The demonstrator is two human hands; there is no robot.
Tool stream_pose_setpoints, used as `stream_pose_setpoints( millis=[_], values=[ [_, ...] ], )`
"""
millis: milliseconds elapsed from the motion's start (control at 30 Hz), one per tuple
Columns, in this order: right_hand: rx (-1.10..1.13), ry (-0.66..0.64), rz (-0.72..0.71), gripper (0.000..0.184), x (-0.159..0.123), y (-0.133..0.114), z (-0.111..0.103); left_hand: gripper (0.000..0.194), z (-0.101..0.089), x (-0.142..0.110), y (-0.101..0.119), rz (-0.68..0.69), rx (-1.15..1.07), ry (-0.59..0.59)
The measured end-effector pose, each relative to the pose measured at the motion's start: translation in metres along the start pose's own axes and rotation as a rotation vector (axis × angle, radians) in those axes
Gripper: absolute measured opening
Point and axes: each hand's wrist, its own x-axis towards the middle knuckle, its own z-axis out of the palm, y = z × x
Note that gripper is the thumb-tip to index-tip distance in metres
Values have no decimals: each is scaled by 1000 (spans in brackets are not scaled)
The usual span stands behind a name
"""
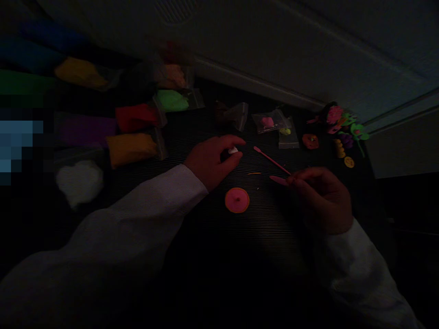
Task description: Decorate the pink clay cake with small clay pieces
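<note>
Sleeves [144, 210]; L hand [219, 157] grips white bit [233, 150]; R hand [324, 198], grip unclear; blade [277, 180] points L.

super dim shot tbh. the near side of the table [254, 233] sinks to almost black, with a darker shadow just beside the right hand [324, 198]. can't tell where the light's coming from. colours look muddy, the bags [82, 72] at upper left go soft, and chunky blue-grey pixel blocks hit the left edge.
</note>
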Motion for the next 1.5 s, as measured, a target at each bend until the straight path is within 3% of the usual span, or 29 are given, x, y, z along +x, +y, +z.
stream_pose_setpoints(
  millis=[100,233,367,467,567,667,1133,1500],
  values=[
    [232,-21,80,12,5,-1,-1,31,0,0,1,2,3,-1],
    [352,-72,147,17,10,1,-4,31,-1,0,1,-9,3,-3],
    [337,-124,157,11,11,6,-8,31,-1,0,1,-7,14,-6],
    [228,-185,67,6,11,9,-10,32,-1,0,1,1,13,-10],
    [131,-236,-6,8,10,10,-11,31,-1,0,2,-6,10,-10],
    [112,-246,10,9,10,8,-11,31,-1,0,2,-12,8,-10],
    [354,-327,8,34,11,-5,4,32,-1,0,2,-14,11,-5],
    [361,-351,48,31,12,-8,4,32,-2,0,2,-12,7,-13]
  ],
)
